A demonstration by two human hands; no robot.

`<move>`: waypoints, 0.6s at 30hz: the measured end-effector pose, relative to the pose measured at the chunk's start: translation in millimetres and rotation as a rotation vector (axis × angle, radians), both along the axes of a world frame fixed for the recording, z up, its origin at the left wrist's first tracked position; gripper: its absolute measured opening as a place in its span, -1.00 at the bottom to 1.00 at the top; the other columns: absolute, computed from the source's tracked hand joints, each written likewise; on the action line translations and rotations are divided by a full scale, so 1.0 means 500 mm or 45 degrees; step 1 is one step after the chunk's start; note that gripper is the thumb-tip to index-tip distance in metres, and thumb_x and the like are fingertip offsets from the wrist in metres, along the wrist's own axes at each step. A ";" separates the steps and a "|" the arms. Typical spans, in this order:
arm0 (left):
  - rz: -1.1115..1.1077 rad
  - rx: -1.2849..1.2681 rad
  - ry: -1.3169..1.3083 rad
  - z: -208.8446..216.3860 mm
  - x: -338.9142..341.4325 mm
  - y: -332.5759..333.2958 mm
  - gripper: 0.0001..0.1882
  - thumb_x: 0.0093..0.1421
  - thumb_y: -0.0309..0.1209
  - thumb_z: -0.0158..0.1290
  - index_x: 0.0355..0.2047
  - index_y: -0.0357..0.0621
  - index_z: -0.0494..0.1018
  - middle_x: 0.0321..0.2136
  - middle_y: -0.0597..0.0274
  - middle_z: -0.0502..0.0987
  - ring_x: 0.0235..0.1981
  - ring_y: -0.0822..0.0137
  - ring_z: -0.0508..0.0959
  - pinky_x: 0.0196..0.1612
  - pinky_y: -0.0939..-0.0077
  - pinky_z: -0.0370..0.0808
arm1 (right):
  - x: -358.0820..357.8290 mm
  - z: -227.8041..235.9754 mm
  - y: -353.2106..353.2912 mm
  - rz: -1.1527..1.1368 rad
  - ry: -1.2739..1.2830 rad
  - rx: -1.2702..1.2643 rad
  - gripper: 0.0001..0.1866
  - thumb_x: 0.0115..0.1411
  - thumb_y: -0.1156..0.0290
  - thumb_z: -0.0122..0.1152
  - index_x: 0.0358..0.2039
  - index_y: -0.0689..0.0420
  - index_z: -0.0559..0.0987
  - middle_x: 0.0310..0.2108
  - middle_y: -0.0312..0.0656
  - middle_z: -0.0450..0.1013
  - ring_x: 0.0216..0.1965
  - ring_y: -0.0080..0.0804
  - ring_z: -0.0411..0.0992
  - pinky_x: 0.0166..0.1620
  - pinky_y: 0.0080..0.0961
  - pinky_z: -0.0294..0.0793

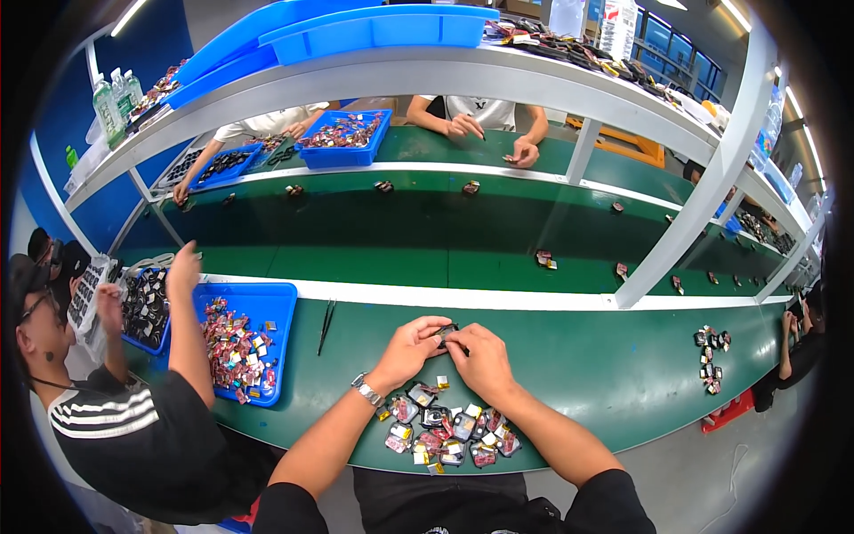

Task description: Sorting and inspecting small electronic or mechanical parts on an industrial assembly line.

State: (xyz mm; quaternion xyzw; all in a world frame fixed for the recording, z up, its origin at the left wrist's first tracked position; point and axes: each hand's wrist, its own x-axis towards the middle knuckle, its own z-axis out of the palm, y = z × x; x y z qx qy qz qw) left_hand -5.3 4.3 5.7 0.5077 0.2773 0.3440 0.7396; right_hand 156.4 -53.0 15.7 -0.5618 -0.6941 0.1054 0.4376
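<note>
Both hands meet over the green work surface and pinch a small dark plastic housing (447,331). My left hand (411,350), with a metal watch on its wrist, grips it from the left. From the right, my right hand (481,360) presses its fingers against the same piece. What sits inside the housing is mostly hidden by the fingers. Between my forearms lies a pile of similar black housings (434,416) with red boards and silver and yellow parts. A pair of dark tweezers (327,326) rests to the left of my hands.
A blue tray (289,334) of small red parts stands left, beside a co-worker (124,409) reaching over. Beyond a white rail (391,295), small assemblies (545,259) lie on a green belt. A shelf (374,80) spans overhead. More housings (709,343) lie right.
</note>
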 end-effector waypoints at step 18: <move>0.109 0.003 0.137 0.001 0.011 -0.014 -0.67 0.32 -0.60 -0.15 0.09 -0.32 0.31 -0.02 0.13 0.49 -0.02 0.41 0.51 0.02 0.55 0.51 | 0.000 0.007 0.001 -0.138 -0.025 0.021 -0.83 -0.09 0.53 0.37 -0.46 0.16 0.54 -0.37 -0.16 0.38 -0.29 -0.16 0.41 -0.21 -0.29 0.44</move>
